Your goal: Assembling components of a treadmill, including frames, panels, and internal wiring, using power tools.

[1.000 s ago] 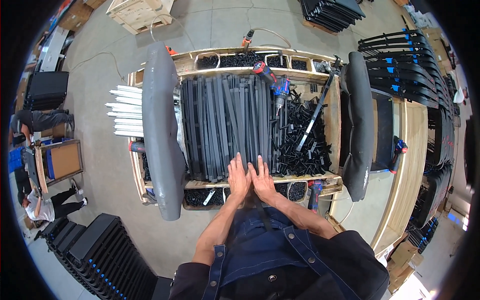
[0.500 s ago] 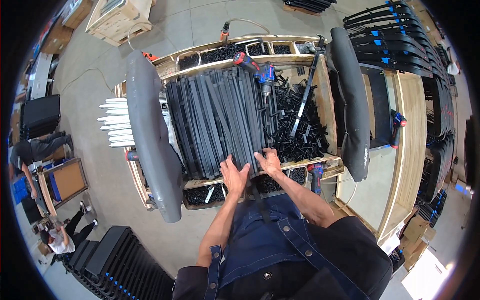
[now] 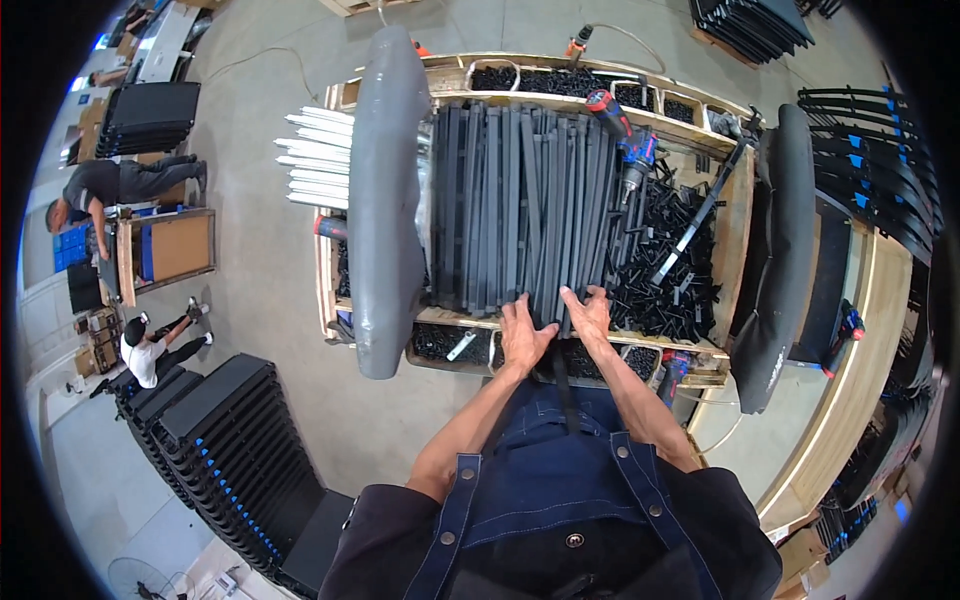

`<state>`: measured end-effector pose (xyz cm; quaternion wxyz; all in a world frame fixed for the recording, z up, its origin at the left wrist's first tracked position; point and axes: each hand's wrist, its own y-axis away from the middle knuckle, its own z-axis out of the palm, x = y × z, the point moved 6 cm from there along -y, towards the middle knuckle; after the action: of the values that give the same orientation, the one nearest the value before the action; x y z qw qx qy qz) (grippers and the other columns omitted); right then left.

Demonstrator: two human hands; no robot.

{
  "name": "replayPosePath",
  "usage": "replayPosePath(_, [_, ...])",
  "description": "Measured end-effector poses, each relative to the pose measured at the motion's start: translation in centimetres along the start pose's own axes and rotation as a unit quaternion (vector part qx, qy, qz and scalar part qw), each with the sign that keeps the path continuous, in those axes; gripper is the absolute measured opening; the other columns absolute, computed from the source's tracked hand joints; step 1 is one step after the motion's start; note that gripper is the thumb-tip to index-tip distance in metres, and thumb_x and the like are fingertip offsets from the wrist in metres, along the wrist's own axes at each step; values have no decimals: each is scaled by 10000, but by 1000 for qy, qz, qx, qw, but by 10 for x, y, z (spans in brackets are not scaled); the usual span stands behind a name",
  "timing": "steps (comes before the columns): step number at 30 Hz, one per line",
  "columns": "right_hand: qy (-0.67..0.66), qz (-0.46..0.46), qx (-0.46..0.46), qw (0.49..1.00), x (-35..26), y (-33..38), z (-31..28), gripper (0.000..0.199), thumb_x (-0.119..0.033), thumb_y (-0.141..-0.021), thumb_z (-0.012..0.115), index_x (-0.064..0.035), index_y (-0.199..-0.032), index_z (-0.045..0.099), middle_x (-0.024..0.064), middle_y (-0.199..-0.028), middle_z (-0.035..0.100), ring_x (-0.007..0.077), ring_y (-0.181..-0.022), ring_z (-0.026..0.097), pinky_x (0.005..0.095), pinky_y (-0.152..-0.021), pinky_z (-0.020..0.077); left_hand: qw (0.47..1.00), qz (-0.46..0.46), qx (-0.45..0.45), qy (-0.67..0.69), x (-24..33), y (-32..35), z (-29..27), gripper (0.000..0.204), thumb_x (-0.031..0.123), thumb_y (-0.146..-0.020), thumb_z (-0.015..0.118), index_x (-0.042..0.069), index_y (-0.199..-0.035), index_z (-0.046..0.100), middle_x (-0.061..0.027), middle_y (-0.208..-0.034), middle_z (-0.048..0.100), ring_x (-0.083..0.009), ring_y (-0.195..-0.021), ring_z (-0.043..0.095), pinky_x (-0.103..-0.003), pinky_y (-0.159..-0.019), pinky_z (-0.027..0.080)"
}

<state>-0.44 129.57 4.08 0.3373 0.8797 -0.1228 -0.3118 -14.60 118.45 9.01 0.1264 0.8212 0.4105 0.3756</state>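
Observation:
A thick layer of long black bars [image 3: 480, 210] lies lengthwise in the wooden bin, pointing away from me. At the near ends of these bars, by the bin's front edge, rests my left hand [image 3: 525, 340], thumb apart from the extended fingers. My right hand [image 3: 588, 315] lies just to its right with fingers spread over other bar ends. A few bar ends sit between the two hands. Neither hand is visibly closed around a bar. Undersides of both palms are hidden. A red and blue cordless drill [image 3: 630, 150] lies across the bars' far right part.
Small black brackets [image 3: 660, 265] fill the bin's right part, under a long metal-ended tool [image 3: 700, 220]. Padded grey rolls [image 3: 388, 200] flank the bin. Parts trays [image 3: 450, 343] line its front. Stacked black panels [image 3: 225, 420] stand lower left. Two people [image 3: 130, 185] are farther left.
The whole view has swung, so the bin sits farther right in the picture. Both hands remain at the near bar ends, and the bars there look slightly shifted between them.

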Motion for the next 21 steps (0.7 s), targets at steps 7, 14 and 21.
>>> replayPosePath(7, [-103,-2,-37,994,9,-18,16,801,-564,-761,818,99,-1158,609,73,-784,638,171,-729,594,340,-686,496,989,-67,-50,119,-28,-33,11,899,373,-698,858,-86,-1367,473,-295,-1363,485,-421,-1245,522,-460,-1069,443])
replayPosePath(14, [-147,0,-79,986,12,-22,20,720,-488,-856,766,89,-1228,549,160,-1019,651,207,-941,613,348,-812,496,940,-134,-161,269,-29,-46,14,899,359,-728,868,-131,-1370,473,-213,-1197,629,-268,-1064,646,-356,-924,527])
replayPosePath(21, [-155,-7,-81,985,-10,-2,13,765,-497,-864,754,53,-1340,516,236,-1240,656,290,-1147,637,402,-984,501,927,-96,-136,335,-24,-42,17,767,377,-778,870,-53,-1271,470,-151,-1117,621,-200,-1007,619,-352,-884,522])
